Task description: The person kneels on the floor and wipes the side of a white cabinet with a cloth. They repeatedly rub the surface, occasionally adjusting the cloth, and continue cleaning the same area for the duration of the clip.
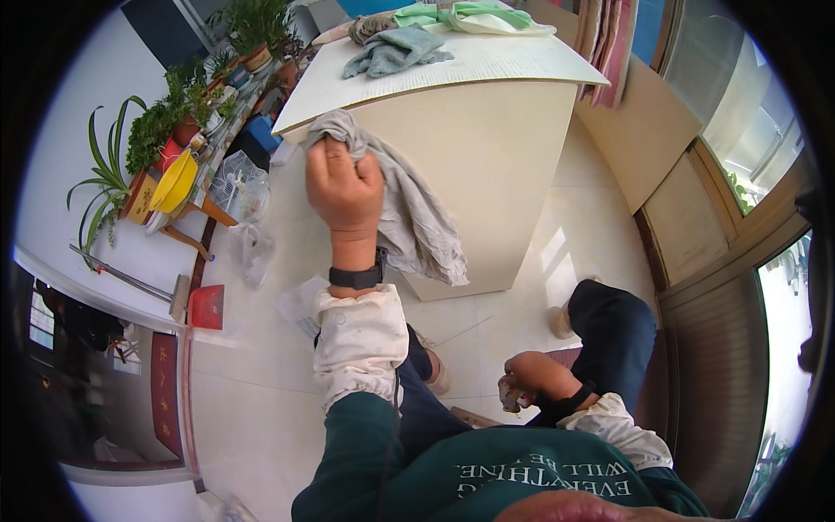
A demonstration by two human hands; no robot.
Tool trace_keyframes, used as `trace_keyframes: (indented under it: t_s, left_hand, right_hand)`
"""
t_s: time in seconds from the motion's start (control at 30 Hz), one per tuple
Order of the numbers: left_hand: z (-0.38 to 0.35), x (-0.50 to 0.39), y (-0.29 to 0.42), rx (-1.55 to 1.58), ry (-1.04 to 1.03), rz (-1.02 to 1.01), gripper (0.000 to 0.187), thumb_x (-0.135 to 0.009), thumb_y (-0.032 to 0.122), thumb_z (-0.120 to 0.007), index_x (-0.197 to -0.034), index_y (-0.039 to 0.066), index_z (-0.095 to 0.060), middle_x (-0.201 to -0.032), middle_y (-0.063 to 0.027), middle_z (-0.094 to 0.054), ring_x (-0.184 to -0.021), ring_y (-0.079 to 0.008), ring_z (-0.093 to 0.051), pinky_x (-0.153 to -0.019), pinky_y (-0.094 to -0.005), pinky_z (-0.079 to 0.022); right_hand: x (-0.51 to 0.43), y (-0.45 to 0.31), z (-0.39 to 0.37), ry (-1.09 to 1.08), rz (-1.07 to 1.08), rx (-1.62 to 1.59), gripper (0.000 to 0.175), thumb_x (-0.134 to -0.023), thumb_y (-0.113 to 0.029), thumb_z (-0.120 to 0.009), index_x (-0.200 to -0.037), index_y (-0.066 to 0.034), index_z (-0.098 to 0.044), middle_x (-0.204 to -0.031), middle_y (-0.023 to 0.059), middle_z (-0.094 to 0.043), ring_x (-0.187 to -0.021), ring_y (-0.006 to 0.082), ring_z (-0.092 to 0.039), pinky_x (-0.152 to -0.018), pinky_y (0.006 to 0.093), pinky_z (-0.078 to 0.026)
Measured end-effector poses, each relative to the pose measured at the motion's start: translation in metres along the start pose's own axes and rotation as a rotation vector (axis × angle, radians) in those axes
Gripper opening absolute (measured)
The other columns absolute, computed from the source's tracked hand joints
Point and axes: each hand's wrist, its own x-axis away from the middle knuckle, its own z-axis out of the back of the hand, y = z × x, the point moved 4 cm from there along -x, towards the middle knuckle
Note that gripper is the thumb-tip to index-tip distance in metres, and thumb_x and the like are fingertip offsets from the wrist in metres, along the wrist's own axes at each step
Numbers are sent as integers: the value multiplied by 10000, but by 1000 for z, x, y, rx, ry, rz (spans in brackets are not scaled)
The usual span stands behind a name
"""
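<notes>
My left hand (346, 186) is closed around a bunched grey cloth (417, 215) at the left front corner of a white cabinet (470, 176). The cloth's long end hangs down in front of the cabinet's pale side panel. Low beside my right leg, my right hand (545, 375) is curled round a small crumpled, multicoloured thing (515, 396); what it is cannot be made out. On the white top lies a crumpled blue-grey cloth (398, 51), with a green and white cloth (483, 16) behind it.
Potted plants (156, 124) and a yellow basin (174, 181) stand on a bench at the left. Below it are a wire fan guard (240, 186), a plastic bag (251, 254), a broom (179, 297) and a red dustpan (207, 307). Pink curtains (610, 52) hang at the right.
</notes>
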Motion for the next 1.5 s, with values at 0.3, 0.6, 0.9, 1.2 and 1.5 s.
trace_keyframes:
  t_s: [0.3, 0.6, 0.9, 1.2, 1.5]
  left_hand:
    - [-12, 8, 15, -8, 81, 108, 343, -780, -29, -546, -1112, -63, -626, -1019, -204, -580, -913, -381, -589, -789, -443, -497]
    - [-31, 60, 59, 177, -229, 26, 314, -788, 60, -620, -1091, -17, -643, -998, -186, -587, -850, -371, -587, -733, -466, -486]
    - [-5, 26, 3, 127, 23, 182, 362, -807, 37, -588, -1162, -25, -619, -1031, -184, -587, -918, -371, -587, -795, -452, -492]
    - [2, 13, -9, 153, 217, 292, 399, -862, 12, -618, -1250, -70, -566, -1117, -216, -580, -1002, -392, -598, -872, -426, -499]
    - [-5, 19, 6, 49, 107, 261, 358, -817, -27, -540, -1167, -75, -599, -1027, -181, -558, -911, -381, -577, -824, -434, -482]
  right_hand:
    - [10, 0, 0, -67, -80, 12, 251, -796, -238, -646, -940, -61, -748, -940, 198, -717, -887, 408, -680, -767, 470, -546]
    - [0, 6, -5, -121, -121, -30, 255, -829, -232, -647, -986, -46, -722, -916, 174, -719, -886, 402, -678, -764, 457, -539]
    - [-5, 13, 1, -3, -53, 44, 293, -864, -267, -613, -1007, -36, -724, -929, 214, -707, -894, 415, -668, -799, 463, -529]
    - [6, 4, 9, -2, -94, 19, 289, -851, -253, -626, -1022, -43, -726, -953, 209, -709, -905, 410, -673, -795, 457, -534]
    - [2, 8, -4, -22, -83, 4, 270, -830, -237, -643, -996, -43, -731, -933, 197, -713, -896, 409, -676, -781, 460, -538]
